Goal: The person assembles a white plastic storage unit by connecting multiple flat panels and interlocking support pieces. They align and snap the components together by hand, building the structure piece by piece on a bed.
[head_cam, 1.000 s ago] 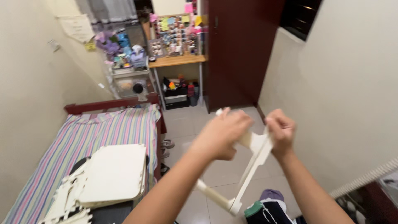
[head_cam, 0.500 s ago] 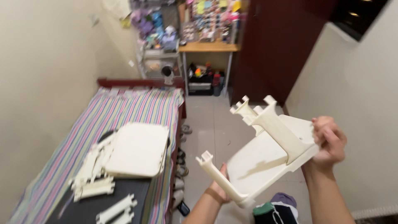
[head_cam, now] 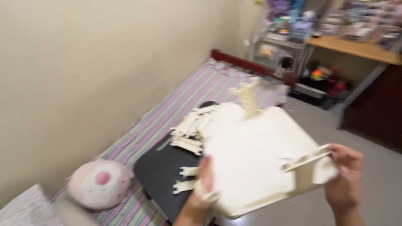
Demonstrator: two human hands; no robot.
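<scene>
Soft, even indoor light; strong motion blur throughout; faint shadows.

This is a small bedroom in a home. A bed with a pink-and-purple striped sheet [head_cam: 201,98] runs along the plain cream wall [head_cam: 104,54], with a round pink plush toy [head_cam: 99,183] at about 8 o'clock. At 1 o'clock a wooden shelf [head_cam: 356,47] carries colourful toys, above a grey tiled floor [head_cam: 377,167].
</scene>
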